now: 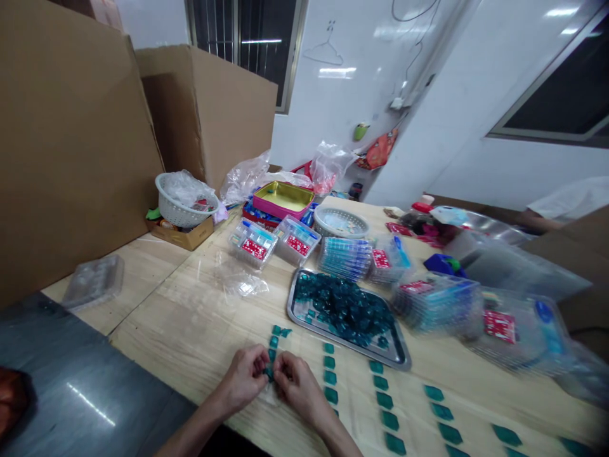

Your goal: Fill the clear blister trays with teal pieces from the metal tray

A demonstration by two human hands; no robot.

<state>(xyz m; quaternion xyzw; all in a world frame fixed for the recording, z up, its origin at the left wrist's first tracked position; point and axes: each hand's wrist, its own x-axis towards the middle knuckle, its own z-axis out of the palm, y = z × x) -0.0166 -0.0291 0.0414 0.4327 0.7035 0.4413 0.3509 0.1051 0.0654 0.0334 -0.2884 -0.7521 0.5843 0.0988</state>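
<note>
My left hand [243, 376] and my right hand [301, 386] meet near the table's front edge, fingertips pinched around a small dark teal square piece [269, 374]. The fingers partly cover it. Just beyond them, more teal squares [275, 341] lie in a short column, with a crumpled-looking one [285, 332] beside the top. Several further columns of teal squares [331, 395] run to the right of my right hand. Behind these, a metal tray [404, 355] holds a heap of loose teal pieces [345, 304].
Clear plastic boxes with red-and-white cards [254, 249] and stacked clear cases [345, 257] stand behind the tray. Left of them lie a plastic bag [245, 285] and a clear moulded tray [94, 282]. Large cardboard boxes [66, 139] border the left. Another person's arm [537, 221] shows at right.
</note>
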